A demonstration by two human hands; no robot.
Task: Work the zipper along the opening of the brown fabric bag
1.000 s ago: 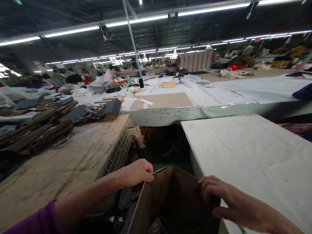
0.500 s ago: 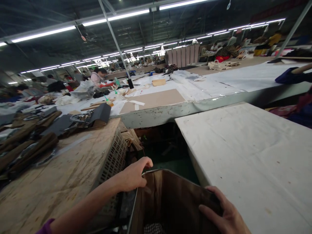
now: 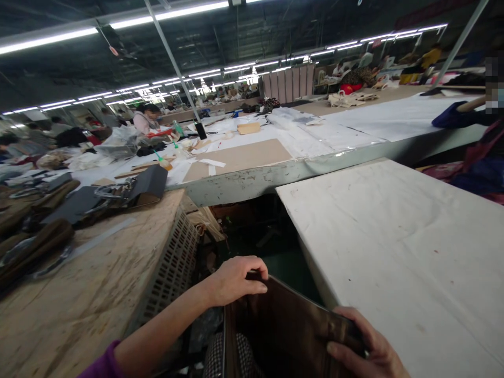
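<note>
The person's left hand [image 3: 236, 281] closes over the upper left corner of a dark brown fabric piece [image 3: 287, 336], fingers curled over its top edge and thumb pressed on the near face, so this grip is clenched on the cloth. The right hand [image 3: 364, 349] pinches the piece's right edge near the bottom of the view, thumb on the front and fingers wrapped behind, and it too grasps the fabric. The brown piece hangs between the two hands, low in the gap between two benches, its top edge stretched slantwise from the left hand down toward the right. Below it, a patch of black-and-white checked material [image 3: 220, 357] shows, though too little of it is in view to tell what it belongs to. A purple sleeve [image 3: 100, 365] covers the left forearm at the lower edge. To the left lies a bare wooden bench [image 3: 90, 294] bearing brown straps or bands [image 3: 35, 247] and a dark grey folded panel [image 3: 147, 184] further back; a white perforated crate [image 3: 173, 262] stands against that bench's side. To the right is a white covered bench [image 3: 394, 236]. Across the gap runs a long cutting bench [image 3: 354, 136] spread with white sheeting, a brown cardboard sheet [image 3: 240, 157] and a small tan box [image 3: 249, 127]. A person in a pink top [image 3: 142, 122] sits at the far left end of it.
</note>
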